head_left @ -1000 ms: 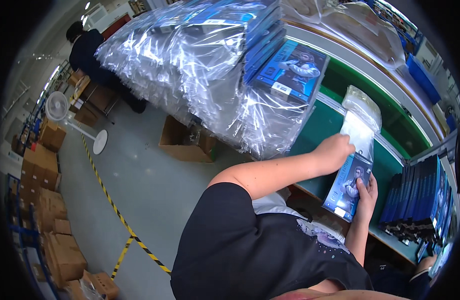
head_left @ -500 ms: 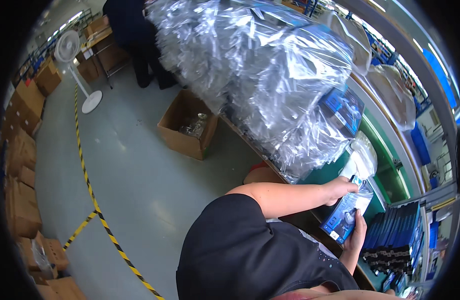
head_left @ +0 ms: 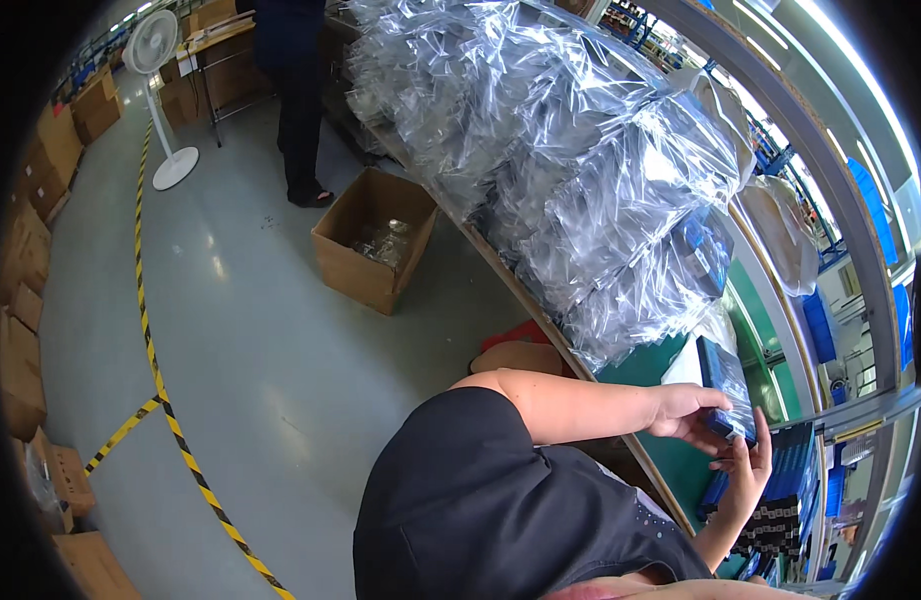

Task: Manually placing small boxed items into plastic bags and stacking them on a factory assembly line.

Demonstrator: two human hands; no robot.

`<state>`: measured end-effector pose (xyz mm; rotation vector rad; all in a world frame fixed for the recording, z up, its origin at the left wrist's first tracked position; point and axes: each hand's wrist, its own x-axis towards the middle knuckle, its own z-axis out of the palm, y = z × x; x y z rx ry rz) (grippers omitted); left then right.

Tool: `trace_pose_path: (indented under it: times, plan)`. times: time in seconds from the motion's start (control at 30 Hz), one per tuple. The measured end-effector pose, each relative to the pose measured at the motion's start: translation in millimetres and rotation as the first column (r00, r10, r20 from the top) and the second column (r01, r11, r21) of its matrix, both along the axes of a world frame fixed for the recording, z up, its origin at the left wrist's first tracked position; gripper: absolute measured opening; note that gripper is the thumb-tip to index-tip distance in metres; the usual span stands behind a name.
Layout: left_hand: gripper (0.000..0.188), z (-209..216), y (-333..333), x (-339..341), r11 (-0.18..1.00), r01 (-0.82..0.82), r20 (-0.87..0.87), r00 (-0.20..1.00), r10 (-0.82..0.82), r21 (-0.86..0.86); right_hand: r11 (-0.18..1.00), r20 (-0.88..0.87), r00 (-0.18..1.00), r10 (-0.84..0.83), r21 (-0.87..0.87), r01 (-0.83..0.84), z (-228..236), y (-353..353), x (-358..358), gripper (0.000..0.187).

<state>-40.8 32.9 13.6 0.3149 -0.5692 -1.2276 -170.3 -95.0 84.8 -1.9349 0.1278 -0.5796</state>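
Observation:
A flat blue box point(head_left: 722, 375) stands tilted above the green bench top, its narrow side and long face turned toward me. My left hand point(head_left: 684, 410) grips its left side near the lower end, thumb across the edge. At the near corner my right hand point(head_left: 748, 468) has its thumb and fingers around the box's end; some fingertips are hidden. Just beyond the box lies white, semi-clear plastic wrapping point(head_left: 684, 362). To the right of my right hand rises a stack of similar dark-blue boxes point(head_left: 789, 490).
A large heap of clear-plastic-wrapped packs point(head_left: 571, 170) covers the far bench. An open cardboard box point(head_left: 376, 245) with clear plastic inside stands on the floor. Further off are a standing person point(head_left: 296, 100) and a white pedestal fan point(head_left: 153, 45). Cartons point(head_left: 26, 260) line the left side.
The blue box has turned from showing its broad printed face to a steeper, edge-on tilt. My right hand has shifted to its near end. The distant person's legs have moved.

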Motion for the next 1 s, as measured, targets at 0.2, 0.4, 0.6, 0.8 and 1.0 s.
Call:
trace_pose_path:
  times: [0.2, 0.4, 0.6, 0.8, 1.0]
  plan:
    - [0.060, 5.4, 18.1, -5.9, 0.935, 0.347, 0.167, 0.929, -0.332, -0.073, 0.942, 0.541, 0.772, -0.334, 0.161, 0.294, 16.9, -16.0, -18.3, 0.016]
    - [0.081, -13.8, 13.8, -0.4, 0.943, 0.098, 0.287, 0.938, -0.194, 0.319, 0.961, 0.358, 0.901, -0.246, 0.209, 0.180, 17.0, -4.5, 12.6, 0.010]
    - [0.088, -32.6, -25.9, -7.9, 0.950, 0.202, -0.003, 0.978, -0.208, 0.238, 0.975, 0.201, 0.976, 0.090, -0.217, -0.045, -15.4, 47.8, 43.5, 0.008]
    - [0.042, -83.8, -36.0, -21.6, 0.866, -0.385, 0.608, 0.784, 0.125, 0.318, 0.933, 0.446, 0.829, -0.337, 0.278, 0.230, -76.5, -14.6, 15.1, 0.006]
    - [0.028, -78.3, -5.7, -34.5, 0.791, -0.552, 0.721, 0.657, 0.219, 0.263, 0.425, 0.281, 0.578, -0.767, -0.453, 0.784, -198.7, -35.1, -122.4, 0.022]
